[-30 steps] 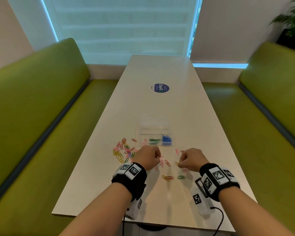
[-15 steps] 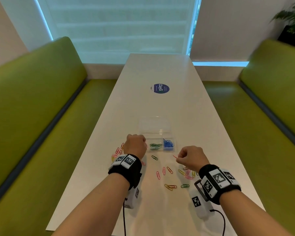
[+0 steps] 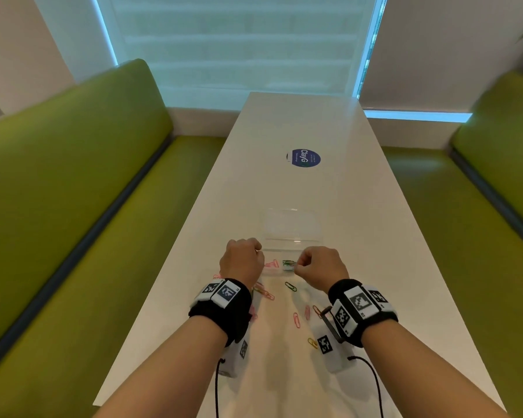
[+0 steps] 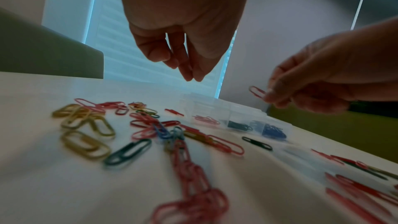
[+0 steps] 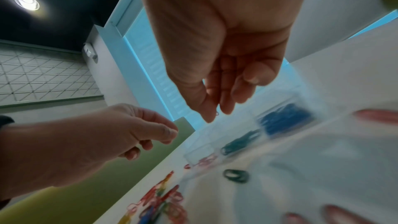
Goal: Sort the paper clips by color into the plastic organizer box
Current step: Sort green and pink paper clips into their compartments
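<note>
The clear organizer box (image 3: 293, 239) lies mid-table with its lid folded back. Its front row holds pink clips (image 3: 272, 263), green clips (image 3: 288, 263) and blue clips (image 4: 272, 130). My right hand (image 3: 296, 265) hovers over the front row and pinches a red paper clip (image 4: 256, 91) between thumb and finger. My left hand (image 3: 258, 251) hovers at the box's left front corner with its fingertips pinched together. A small yellowish bit shows there, seemingly a clip. Loose mixed-colour clips (image 4: 150, 125) lie under and behind my left wrist.
A green clip (image 3: 291, 286), pink clips (image 3: 296, 319) and a yellow clip (image 3: 312, 343) lie between my wrists. A round blue sticker (image 3: 303, 157) sits farther up the white table (image 3: 375, 236). Green benches (image 3: 73, 191) run along both sides.
Both hands have moved forward from the loose clips to the front of the box. The left hand first reached the pile at the left, then rose toward the box.
</note>
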Motion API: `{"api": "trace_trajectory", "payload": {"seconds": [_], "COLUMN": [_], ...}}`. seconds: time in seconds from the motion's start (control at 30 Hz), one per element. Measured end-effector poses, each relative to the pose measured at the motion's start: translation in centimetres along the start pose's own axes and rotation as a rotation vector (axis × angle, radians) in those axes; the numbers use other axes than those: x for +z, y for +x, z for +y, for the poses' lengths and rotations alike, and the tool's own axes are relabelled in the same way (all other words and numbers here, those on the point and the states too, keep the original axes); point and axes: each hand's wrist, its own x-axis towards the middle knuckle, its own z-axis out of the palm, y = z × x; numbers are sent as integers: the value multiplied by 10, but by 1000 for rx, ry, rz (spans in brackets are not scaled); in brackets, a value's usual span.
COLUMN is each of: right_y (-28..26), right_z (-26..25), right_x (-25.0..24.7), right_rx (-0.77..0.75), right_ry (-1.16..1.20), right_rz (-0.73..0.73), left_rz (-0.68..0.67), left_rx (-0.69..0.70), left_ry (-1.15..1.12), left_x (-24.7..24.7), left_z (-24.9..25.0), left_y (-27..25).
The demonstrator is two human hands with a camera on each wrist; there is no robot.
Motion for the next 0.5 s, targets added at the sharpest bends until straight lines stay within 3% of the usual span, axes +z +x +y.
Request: {"api": "trace_trajectory", "payload": {"seconds": [0.2,0.5], "right_y": [13,11], "right_z": [-28,-32], "right_x": [17,23], "right_rx": [-12,-15], "right_ry": [-30,-61], "right_rz": [0,15], "left_rz": [3,11], "left_rx": [-34,-9], "left_ry": [-11,-11], "left_x": [1,0], "left_z": [-12,-16], "left_y": [-3,-9]}}
